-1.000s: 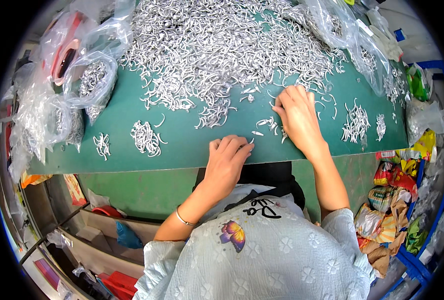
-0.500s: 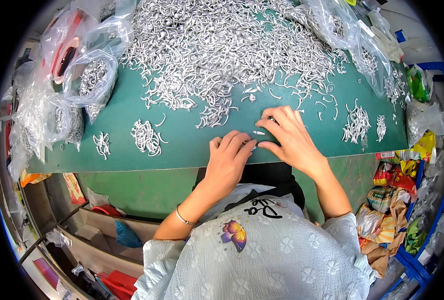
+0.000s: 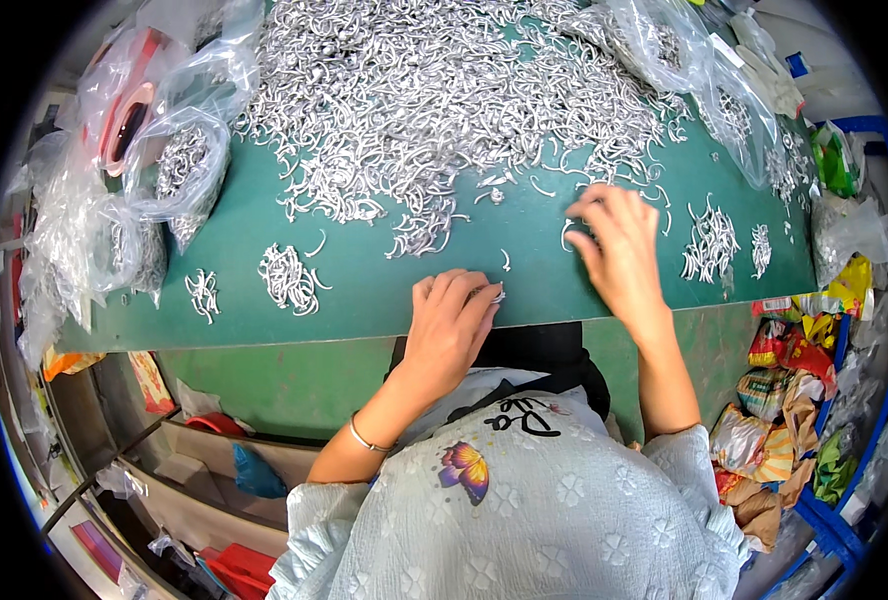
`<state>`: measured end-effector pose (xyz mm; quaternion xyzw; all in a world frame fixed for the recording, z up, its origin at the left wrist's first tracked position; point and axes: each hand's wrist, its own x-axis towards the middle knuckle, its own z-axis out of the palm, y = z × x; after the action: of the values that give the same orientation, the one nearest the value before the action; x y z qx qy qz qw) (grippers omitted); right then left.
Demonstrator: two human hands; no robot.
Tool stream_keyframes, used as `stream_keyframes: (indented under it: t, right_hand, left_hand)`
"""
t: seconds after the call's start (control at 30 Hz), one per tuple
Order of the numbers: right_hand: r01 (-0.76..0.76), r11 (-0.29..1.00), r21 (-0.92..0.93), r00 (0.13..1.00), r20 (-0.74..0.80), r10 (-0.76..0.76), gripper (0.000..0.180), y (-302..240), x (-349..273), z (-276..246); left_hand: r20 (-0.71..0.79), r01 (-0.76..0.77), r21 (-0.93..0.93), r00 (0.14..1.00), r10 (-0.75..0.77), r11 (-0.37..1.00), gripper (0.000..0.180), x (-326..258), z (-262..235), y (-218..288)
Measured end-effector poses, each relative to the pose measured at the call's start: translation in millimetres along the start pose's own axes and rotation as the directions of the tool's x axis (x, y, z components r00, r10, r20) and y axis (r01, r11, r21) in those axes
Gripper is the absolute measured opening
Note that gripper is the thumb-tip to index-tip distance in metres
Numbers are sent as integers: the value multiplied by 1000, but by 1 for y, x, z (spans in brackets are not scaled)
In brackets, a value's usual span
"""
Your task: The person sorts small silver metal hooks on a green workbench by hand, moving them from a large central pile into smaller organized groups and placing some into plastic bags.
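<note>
My left hand (image 3: 448, 330) rests at the table's front edge with its fingers curled together over a few small silver metal pieces (image 3: 499, 294), mostly hidden under the fingertips. One loose piece (image 3: 506, 260) lies just beyond that hand. Farther right, my right hand (image 3: 621, 250) is over the table, slightly blurred, its thumb and forefinger apart. Beside those fingertips is a thin curved silver piece (image 3: 566, 236); whether they touch it is unclear. A large heap of similar curved pieces (image 3: 414, 110) spreads over the far part of the green table (image 3: 384, 290).
Small piles lie at left (image 3: 290, 280), far left (image 3: 202, 294), right (image 3: 710, 243) and far right (image 3: 760, 250). Clear plastic bags of pieces (image 3: 184, 165) stand at the left, another bag (image 3: 734, 115) at the back right. Colourful packages (image 3: 764, 430) fill a blue-framed rack right of the table.
My right hand has moved right and slightly away from my left hand, uncovering the table between them. My left hand stays nearly in place. The loose piece between them now points another way.
</note>
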<state>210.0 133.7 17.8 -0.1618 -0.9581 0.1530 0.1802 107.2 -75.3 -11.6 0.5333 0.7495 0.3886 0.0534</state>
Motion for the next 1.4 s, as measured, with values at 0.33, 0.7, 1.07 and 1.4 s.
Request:
stream_keyframes:
  t: [0.33, 0.7, 1.07, 1.4]
  right_hand:
    - [-111, 994, 20, 973, -199, 113, 9, 27, -10, -10]
    - [-456, 859, -232, 868, -330, 372, 21, 70, -47, -37]
    - [-80, 970, 230, 992, -78, 101, 37, -20, -29, 27]
    - [-396, 865, 307, 827, -291, 482, 16, 56, -34, -24]
  left_hand:
    - [-7, 13, 41, 1000, -13, 999, 31, 3, 0, 3]
    - [2, 1, 0, 1000, -1, 1000, 31, 4, 3, 8]
    - [62, -61, -53, 996, 65, 997, 34, 8, 16, 17]
    - [61, -58, -41, 996, 60, 997, 33, 6, 15, 18]
